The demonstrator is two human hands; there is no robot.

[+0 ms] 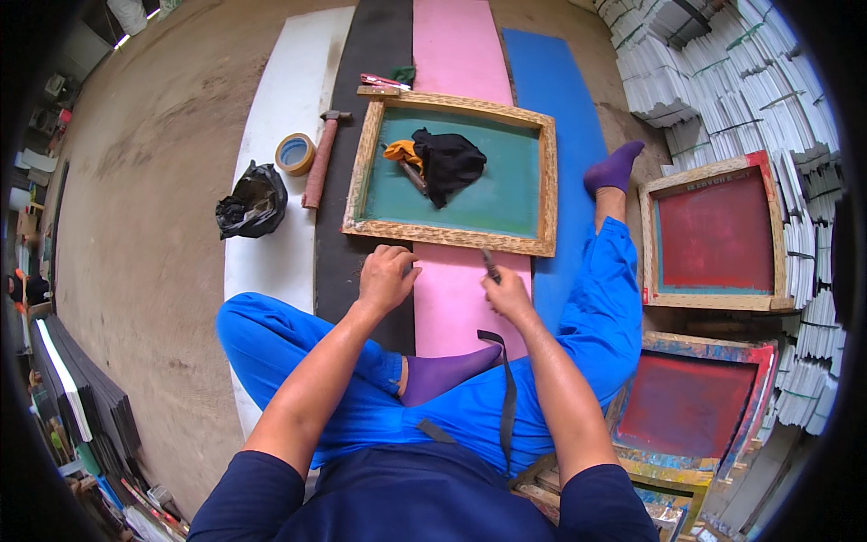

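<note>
Both hands sit mid-frame at the near edge of a wooden screen frame (452, 237) with green mesh. Right hand (508, 294) is curled tight round a small dark tool (489, 264) touching that edge; left hand (386, 278) is loosely curled, holding nothing, resting just below it. Black cloth (449, 163) lies on the mesh, hammer (321, 163) and tape roll (294, 154) upper left.

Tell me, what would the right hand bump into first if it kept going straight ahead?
Probably the frame: the right hand points its small tool at the near wooden edge, just ahead. Depth is hard to judge.
</note>
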